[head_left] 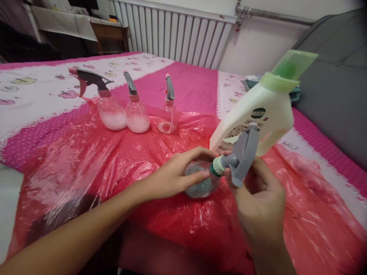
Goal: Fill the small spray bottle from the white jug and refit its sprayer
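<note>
My left hand [183, 170] is closed around the round body of a clear spray bottle [198, 185], which tilts to the right over the red plastic sheet [114, 172]. At the bottle's neck, my right hand [259, 194] grips the grey trigger sprayer [245, 156] near its pale green collar [218, 165]. Some of the right fingers are hidden behind the sprayer. Just beyond the hands stands a large white detergent jug [252, 109] with a translucent green cap [294, 65].
Three clear spray bottles with pink collars stand at the back left: one [111, 114] and another [137, 116] with whitish contents, and a third [168, 118]. A pink patterned bedspread [195, 82] lies beneath the sheet. Behind are a white radiator [172, 34] and a grey padded headboard [335, 65].
</note>
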Motion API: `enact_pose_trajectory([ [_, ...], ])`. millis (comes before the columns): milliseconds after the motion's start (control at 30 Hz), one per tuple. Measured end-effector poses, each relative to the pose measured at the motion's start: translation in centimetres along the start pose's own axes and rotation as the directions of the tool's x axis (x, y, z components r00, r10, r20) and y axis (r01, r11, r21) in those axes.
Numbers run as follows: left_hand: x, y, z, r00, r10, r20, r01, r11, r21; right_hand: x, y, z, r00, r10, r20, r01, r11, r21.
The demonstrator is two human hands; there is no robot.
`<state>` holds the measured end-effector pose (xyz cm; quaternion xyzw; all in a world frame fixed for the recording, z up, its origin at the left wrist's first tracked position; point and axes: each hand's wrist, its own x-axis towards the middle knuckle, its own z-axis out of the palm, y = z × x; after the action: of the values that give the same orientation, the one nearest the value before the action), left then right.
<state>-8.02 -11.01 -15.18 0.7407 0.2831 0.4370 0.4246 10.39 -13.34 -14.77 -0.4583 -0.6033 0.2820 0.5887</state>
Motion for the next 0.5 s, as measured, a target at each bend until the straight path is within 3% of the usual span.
enact_pose_trajectory([
  [133,0.09,-0.19,0.05,0.999,-0.033,-0.008,0.033,0.997,-0.064,0.28,0.08,-0.12,1.000,0.012,-0.018,-0.012,1.000,0.021],
  [333,0.29,-0.46,-0.17,0.996,-0.088,0.003,0.086,0.971,-0.224,0.29,0.43,0.04,0.994,-0.107,-0.017,0.105,0.989,-0.107],
  [500,0.25,-0.45,-0.28,0.991,-0.136,-0.004,0.131,0.963,-0.235,0.45,0.35,0.07,0.999,-0.031,-0.008,0.031,0.999,-0.017],
])
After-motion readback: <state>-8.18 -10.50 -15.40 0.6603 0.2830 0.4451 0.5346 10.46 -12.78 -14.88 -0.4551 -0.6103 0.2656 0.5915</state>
